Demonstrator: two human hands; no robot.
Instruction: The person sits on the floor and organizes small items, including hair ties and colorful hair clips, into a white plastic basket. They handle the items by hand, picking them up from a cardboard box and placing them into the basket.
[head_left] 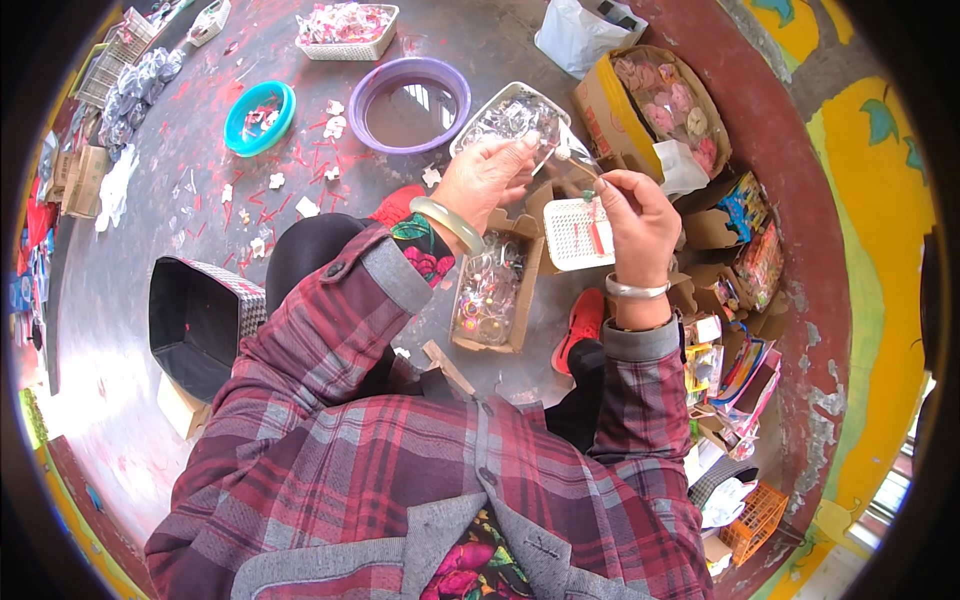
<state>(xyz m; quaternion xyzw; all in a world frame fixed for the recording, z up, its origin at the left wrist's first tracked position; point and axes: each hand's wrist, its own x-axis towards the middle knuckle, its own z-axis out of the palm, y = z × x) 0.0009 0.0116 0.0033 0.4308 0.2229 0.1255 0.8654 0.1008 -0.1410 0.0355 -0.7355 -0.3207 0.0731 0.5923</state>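
Both hands (488, 178) (642, 215) in tight pinches, clear film (582, 152)

On the floor (100, 325), a basin (357, 108) of liquid (410, 115) stands ahead, with a bowl (236, 130) to its left and a loaded basket (345, 50) beyond. Right of the basin sits a tray (482, 116) heaped with plastic pieces (512, 115); nearer comes a cardboard box (527, 290) of small items (488, 295), a small basket (565, 242) just right of it. Farther right, a filled carton (592, 88) stands before a plastic bag (575, 42), and more boxes (708, 230) line the wall (830, 270) toward a crate (755, 525). A bin (247, 295) stands left of the cardboard box, well apart.
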